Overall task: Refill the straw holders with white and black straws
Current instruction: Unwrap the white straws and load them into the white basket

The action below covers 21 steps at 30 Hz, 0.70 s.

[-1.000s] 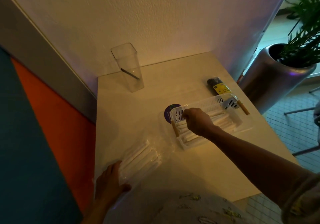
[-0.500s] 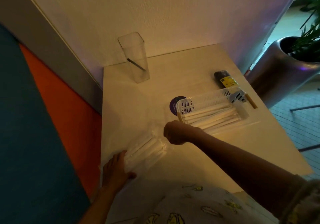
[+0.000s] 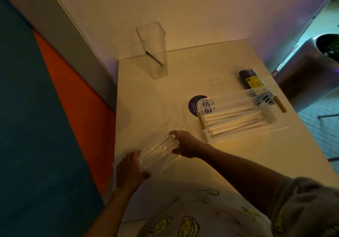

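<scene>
Straws, white, in clear wrap (image 3: 157, 154) at 7 o'clock — light, slippery, crushable; left hand (image 3: 129, 170) pins near end, right hand (image 3: 185, 144) pinches far end — best hold.

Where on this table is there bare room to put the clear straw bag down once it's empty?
Bare patches: the table between the white basket and the near edge, and the stretch between the clear holder and the purple sticker. Crowded: the near left corner, where both hands, left hand and right hand, hold the straw bag, and the right side around the black pack.
</scene>
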Each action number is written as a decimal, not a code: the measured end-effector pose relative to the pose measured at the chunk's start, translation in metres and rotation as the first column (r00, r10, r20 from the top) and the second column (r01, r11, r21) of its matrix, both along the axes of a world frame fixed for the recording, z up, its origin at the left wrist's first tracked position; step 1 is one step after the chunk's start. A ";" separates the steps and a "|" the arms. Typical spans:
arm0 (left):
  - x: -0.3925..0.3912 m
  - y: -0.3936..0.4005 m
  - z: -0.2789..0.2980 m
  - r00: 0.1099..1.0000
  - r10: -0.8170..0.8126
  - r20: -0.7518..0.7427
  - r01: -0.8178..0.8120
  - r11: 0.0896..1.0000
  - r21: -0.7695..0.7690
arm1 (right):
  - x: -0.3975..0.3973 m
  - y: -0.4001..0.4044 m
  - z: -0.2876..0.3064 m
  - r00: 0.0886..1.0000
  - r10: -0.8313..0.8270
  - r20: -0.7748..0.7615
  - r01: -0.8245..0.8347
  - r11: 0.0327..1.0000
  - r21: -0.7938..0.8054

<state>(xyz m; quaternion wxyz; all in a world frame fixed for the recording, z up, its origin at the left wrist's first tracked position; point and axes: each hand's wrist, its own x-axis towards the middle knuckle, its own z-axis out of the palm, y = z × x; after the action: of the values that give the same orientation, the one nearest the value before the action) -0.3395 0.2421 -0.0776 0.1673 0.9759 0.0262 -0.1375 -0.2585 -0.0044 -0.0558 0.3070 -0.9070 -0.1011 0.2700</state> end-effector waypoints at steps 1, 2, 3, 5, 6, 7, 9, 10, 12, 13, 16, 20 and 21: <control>0.000 0.000 0.000 1.000 -0.003 -0.001 0.003 1.000 0.004 | 0.000 0.002 -0.001 1.000 -0.012 0.016 0.012 1.000 0.004; 0.000 0.000 0.000 1.000 -0.002 -0.001 0.002 1.000 0.008 | 0.000 0.003 -0.001 0.999 -0.023 0.029 0.023 1.000 0.003; 0.000 0.000 0.000 1.000 -0.001 0.000 0.001 1.000 0.008 | 0.000 0.005 -0.002 0.999 -0.028 0.043 0.028 1.000 0.002; 0.000 0.000 -0.001 1.000 -0.003 0.004 0.003 1.000 -0.003 | -0.001 0.006 -0.002 0.998 -0.002 0.066 0.003 1.000 -0.014; 0.000 0.000 -0.001 1.000 -0.006 0.005 0.006 1.000 -0.005 | -0.002 0.006 -0.002 0.997 0.024 0.077 -0.021 0.999 -0.034; 0.000 0.000 -0.001 1.000 -0.009 0.003 0.009 1.000 -0.004 | -0.002 0.007 -0.002 0.994 0.049 0.093 -0.043 0.997 -0.058; 0.001 0.001 -0.001 1.000 -0.013 0.001 0.013 1.000 -0.002 | -0.003 0.009 -0.001 0.990 0.071 0.125 -0.061 0.994 -0.089; 0.002 0.001 -0.002 1.000 -0.015 0.000 0.015 1.000 -0.002 | -0.002 0.010 0.000 0.989 0.071 0.133 -0.059 0.994 -0.092; 0.002 0.001 -0.001 1.000 -0.015 -0.011 0.015 1.000 -0.001 | -0.001 0.012 0.002 0.985 0.078 0.152 -0.063 0.993 -0.101; 0.002 0.001 -0.001 1.000 -0.014 -0.017 0.014 1.000 0.003 | 0.000 0.012 0.002 0.983 0.092 0.158 -0.076 0.991 -0.106; 0.003 0.001 -0.002 0.999 -0.028 -0.017 0.029 0.999 0.032 | 0.005 0.010 0.003 0.984 0.122 0.127 -0.113 0.991 -0.077; 0.003 0.001 -0.002 0.999 -0.024 -0.023 0.025 0.999 0.027 | 0.009 0.010 0.001 0.996 0.075 0.054 -0.076 0.997 0.005; 0.003 0.001 -0.002 1.000 -0.021 -0.021 0.022 0.999 0.025 | 0.009 0.011 0.000 0.998 0.047 0.032 -0.048 0.998 0.031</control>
<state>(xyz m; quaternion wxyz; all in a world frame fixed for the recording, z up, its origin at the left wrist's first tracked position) -0.3366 0.2431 -0.0795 0.1531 0.9767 0.0191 -0.1492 -0.2500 0.0062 -0.0561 0.3134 -0.9034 -0.1318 0.2613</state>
